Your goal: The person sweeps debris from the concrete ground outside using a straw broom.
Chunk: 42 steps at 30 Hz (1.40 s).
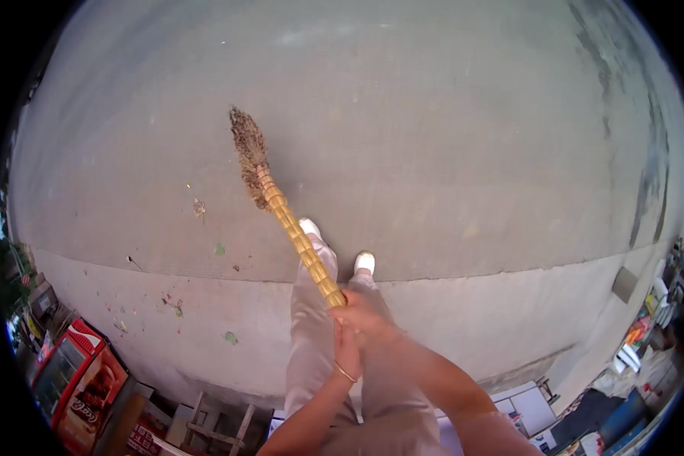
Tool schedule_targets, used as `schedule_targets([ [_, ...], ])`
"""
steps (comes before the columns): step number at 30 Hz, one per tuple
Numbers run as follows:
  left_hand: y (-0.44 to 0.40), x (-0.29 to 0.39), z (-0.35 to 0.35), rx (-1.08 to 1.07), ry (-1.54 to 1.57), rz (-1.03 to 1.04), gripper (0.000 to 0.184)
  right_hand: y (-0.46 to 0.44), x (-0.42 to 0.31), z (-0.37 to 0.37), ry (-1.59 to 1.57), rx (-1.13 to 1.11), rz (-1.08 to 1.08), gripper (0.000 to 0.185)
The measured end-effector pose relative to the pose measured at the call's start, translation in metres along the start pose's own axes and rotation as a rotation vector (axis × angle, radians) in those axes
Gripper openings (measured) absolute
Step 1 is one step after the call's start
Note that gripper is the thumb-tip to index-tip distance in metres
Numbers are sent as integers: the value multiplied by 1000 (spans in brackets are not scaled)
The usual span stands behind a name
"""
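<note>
A long broom [300,239] with a yellow, ribbed handle slants up and to the left from my hands. Its dark, frayed brush head [251,156] is over the grey concrete floor; whether it touches cannot be told. My right hand [363,313] is wrapped round the handle near its lower end. Just below it, my left hand [346,351], with a bracelet at the wrist, is closed on the handle too. Bits of litter lie left of the broom, among them a dry leaf [199,207] and a green leaf [230,337].
My white shoes [365,263] stand near the seam between two floor slabs. A red drinks cooler [80,384] is at the lower left, beside a wooden frame [219,429]. Assorted goods line the right edge, and a grey square [625,284] lies near them.
</note>
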<state>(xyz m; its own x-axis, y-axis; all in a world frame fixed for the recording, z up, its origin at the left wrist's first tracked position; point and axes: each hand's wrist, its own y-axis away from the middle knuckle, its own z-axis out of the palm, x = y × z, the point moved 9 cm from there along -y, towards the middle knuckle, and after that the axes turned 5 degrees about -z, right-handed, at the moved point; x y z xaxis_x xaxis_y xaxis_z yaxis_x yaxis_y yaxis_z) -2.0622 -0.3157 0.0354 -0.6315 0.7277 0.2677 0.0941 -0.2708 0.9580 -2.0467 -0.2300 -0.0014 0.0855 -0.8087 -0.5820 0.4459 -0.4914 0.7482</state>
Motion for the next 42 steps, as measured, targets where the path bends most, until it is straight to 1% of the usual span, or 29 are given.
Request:
schedule_targets([
  [1,-13,-27,14,-98,-90,-16,33,16,-8,-27,35,-32,-22,38],
  [2,-25,-55,27,-198,-181,-23,32,33,-33,-53,-49,106,10,37],
  [3,-30,-58,53,-279,-216,-62,32,45,-51,-76,-134,239,43,37],
  [4,-34,-60,79,-362,-253,-99,33,43,-42,-107,-129,352,48,36],
  [6,-38,-4,156,-506,-140,-313,35,27,-49,-169,-155,570,66,29],
  [7,-47,26,191,-545,-6,-491,37,10,-67,-198,-189,678,84,24],
  [9,-97,68,245,-584,-116,-569,42,-40,-96,-240,-404,715,121,16],
  [11,-148,122,262,-520,-198,-592,39,-103,-116,-246,-585,630,161,13],
  [13,-181,174,231,-542,-123,-603,36,-154,-148,-194,-495,617,245,16],
  [15,-182,215,145,-514,12,-644,38,-200,-143,-116,-280,593,254,18],
  [16,-169,239,97,-449,73,-582,38,-218,-135,-67,-188,533,197,19],
  [17,-163,244,45,-362,158,-546,37,-242,-105,-25,62,490,214,20],
  [18,-146,260,5,-268,237,-442,35,-239,-127,30,102,416,167,22],
  [20,-116,287,-56,-54,355,-307,35,-249,-127,121,168,135,269,24],
  [22,-103,315,-82,-22,408,-162,36,-258,-149,171,162,-16,238,29],
  [23,-102,325,-76,-26,408,-151,36,-254,-171,188,167,-95,252,29],
  [25,-100,354,-59,13,356,28,38,-257,-210,184,166,-185,208,28],
  [26,-100,356,-38,-11,325,15,38,-254,-226,175,168,-264,180,28],
  [27,-94,357,-15,82,305,-17,37,-249,-234,154,101,-229,172,28],
  [28,-94,352,9,72,257,-25,32,-240,-244,129,34,-189,163,27],
  [30,-86,346,67,-46,106,-64,29,-211,-276,66,9,-5,90,28],
  [32,-117,284,97,-175,89,-139,33,-203,-256,-11,32,208,-78,30],
  [33,-142,265,120,-227,-85,-61,32,-190,-277,-46,16,318,-30,27],
  [34,-146,274,162,-272,-156,-57,31,-178,-303,-82,1,425,19,25],
  [35,-149,284,204,-317,-228,-50,30,-180,-313,-119,-155,511,53,21],
  [36,-152,303,251,-360,-198,-188,30,-181,-316,-152,-315,594,98,17],
  [38,-169,326,334,-434,-144,-522,31,-202,-332,-236,-392,764,98,12],
  [40,-207,347,402,-484,-219,-605,34,-235,-344,-297,-588,790,184,11],
  [42,-248,373,428,-429,-187,-659,35,-281,-356,-315,-638,635,326,14],
])
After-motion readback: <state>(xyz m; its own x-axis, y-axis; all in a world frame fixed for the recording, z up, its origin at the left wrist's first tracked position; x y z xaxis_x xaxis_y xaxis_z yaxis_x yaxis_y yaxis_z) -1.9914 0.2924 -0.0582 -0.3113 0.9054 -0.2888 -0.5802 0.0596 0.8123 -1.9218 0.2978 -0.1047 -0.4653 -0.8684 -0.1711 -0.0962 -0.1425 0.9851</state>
